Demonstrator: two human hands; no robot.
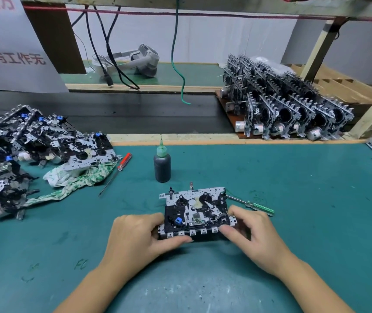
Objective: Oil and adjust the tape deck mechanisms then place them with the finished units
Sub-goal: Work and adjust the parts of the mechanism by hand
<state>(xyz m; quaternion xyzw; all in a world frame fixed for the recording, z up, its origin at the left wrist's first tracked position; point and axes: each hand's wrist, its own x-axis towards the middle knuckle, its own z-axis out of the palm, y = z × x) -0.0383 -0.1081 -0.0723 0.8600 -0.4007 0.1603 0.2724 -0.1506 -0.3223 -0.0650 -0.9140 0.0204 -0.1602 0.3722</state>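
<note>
We hold the black-and-silver stamped-metal tape deck mechanism (pixel 195 212) flat on the worn teal mat (pixel 293 188), one hand at each end. Our left hand (pixel 144 236) wraps its near-left corner, thumb laid along the row of square key tabs. Our right hand (pixel 248 229) pinches the right edge, thumb and fingers closed on the frame. That two-sided grip likely steadies the unit while we press the keys and check their action.

Just beyond our hands stands the dark plastic oil bottle (pixel 162 164) with a green needle tip, upright and within easy reach. A green-handled screwdriver (pixel 251 204) lies just past the right hand, its steel tip touching the deck. Far beyond the right hand, finished units (pixel 289 107) stand on edge in rows. Well left of the left hand, a tangled pile of mechanisms (pixel 22 150) sits beside a red-handled screwdriver (pixel 117 171).
</note>
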